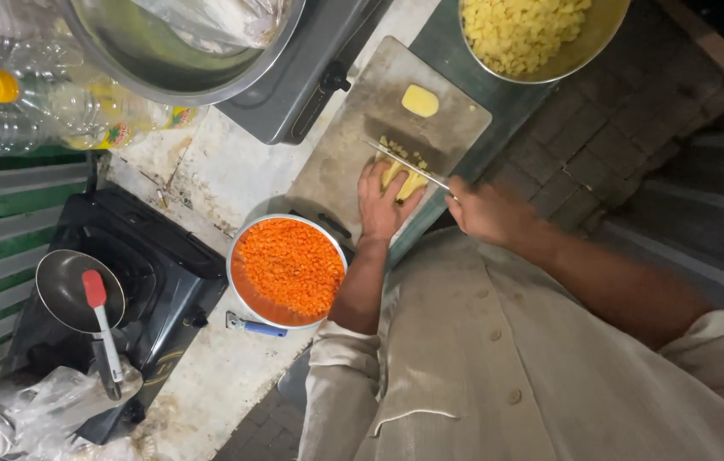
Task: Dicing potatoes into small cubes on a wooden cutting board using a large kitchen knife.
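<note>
On a worn cutting board (353,128), my left hand (381,203) presses flat, fingers curled over a peeled yellow potato piece (404,179), while my right hand (488,211) is closed around the handle of a knife (409,164) whose blade lies just beside those fingers. I judge the fingertips at risk if the wet piece slips. The board overhangs the worktop (225,171) edge and could tip; the bowl of diced carrot (287,269) sits touching my forearm, easily knocked.
</note>
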